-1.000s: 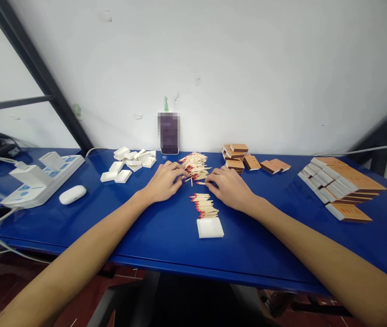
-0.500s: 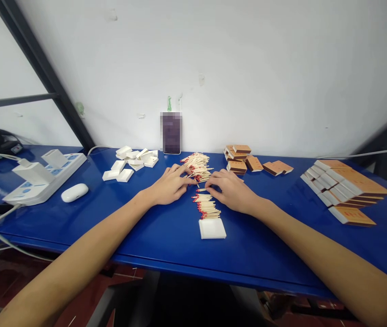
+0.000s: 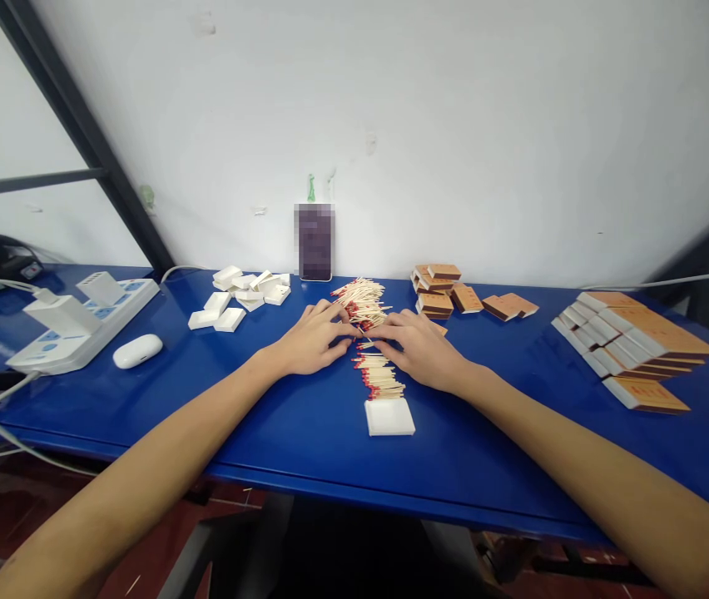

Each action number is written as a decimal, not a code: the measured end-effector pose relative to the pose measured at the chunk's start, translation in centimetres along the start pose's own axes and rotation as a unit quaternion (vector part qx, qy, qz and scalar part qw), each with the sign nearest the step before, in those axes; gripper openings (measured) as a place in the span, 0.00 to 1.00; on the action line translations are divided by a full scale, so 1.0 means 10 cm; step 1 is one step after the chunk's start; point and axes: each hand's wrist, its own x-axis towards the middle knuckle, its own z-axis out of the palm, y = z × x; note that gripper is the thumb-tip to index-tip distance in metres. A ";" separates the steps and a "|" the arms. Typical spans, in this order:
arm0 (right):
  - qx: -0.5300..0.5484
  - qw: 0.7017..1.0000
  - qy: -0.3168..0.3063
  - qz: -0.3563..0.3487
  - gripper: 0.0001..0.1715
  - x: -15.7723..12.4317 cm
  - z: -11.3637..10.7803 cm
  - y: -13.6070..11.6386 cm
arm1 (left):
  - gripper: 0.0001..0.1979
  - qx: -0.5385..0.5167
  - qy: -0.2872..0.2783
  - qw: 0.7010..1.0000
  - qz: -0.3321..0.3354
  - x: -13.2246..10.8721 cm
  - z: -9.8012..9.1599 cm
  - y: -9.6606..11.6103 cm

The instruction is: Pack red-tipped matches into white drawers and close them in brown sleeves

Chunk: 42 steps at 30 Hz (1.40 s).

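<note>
A loose pile of red-tipped matches (image 3: pixel 364 301) lies in the middle of the blue table, near the wall. At its near edge my left hand (image 3: pixel 312 339) has its thumb and index finger closed at the tips on a match. Facing it, my right hand (image 3: pixel 420 345) pinches the other end of what looks like the same match; the fingertips partly hide it. Just below the hands runs a neat row of matches (image 3: pixel 379 376), heads to the left. A white matchbox tray (image 3: pixel 390 417) lies at the near end of that row.
White matchbox trays (image 3: pixel 230 319) lie scattered at the back left. Orange matchbox sleeves (image 3: pixel 467 299) sit at the back right, with stacked matchboxes (image 3: pixel 647 333) farther right. A power strip (image 3: pixel 86 329) and a white earphone case (image 3: pixel 137 351) are left. A phone (image 3: pixel 315 243) leans on the wall.
My two hands have come slightly closer together, and their fingertips now meet around a match at the pile's near edge. The row of matches and the tray look unchanged.
</note>
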 end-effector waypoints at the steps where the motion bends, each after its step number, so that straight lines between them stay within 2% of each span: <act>1: 0.002 1.000 -0.003 -0.006 0.15 0.00 0.00 0.00 | 0.15 0.003 0.002 1.000 0.000 0.00 -0.01 0.01; 10: 0.023 0.999 -0.008 -0.020 0.15 0.02 0.02 0.01 | 0.12 0.022 0.023 0.999 0.001 0.02 -0.03 0.01; 19: 0.064 0.998 0.006 -0.010 0.12 0.01 -0.01 0.02 | 0.10 0.017 0.045 0.997 -0.052 0.05 0.03 -0.04; 23: 0.071 0.997 0.011 0.000 0.11 -0.01 -0.03 0.00 | 0.10 -0.018 0.073 0.995 -0.066 0.07 0.06 -0.05; 27: 0.071 0.997 0.013 -0.001 0.10 -0.03 -0.04 -0.01 | 0.08 -0.106 0.092 0.989 -0.046 0.10 0.08 0.00; 31: 0.068 0.997 0.010 -0.015 0.09 -0.05 -0.07 0.00 | 0.08 -0.174 0.075 0.982 -0.022 0.13 0.06 0.13; 37: 0.061 0.998 0.016 -0.004 0.06 -0.08 -0.09 0.01 | 0.11 -0.169 0.024 0.985 0.016 0.11 -0.01 0.25; 42: 0.086 0.996 0.013 -0.010 0.09 -0.11 -0.15 -0.02 | 0.10 -0.156 0.004 0.987 0.028 0.08 -0.06 0.27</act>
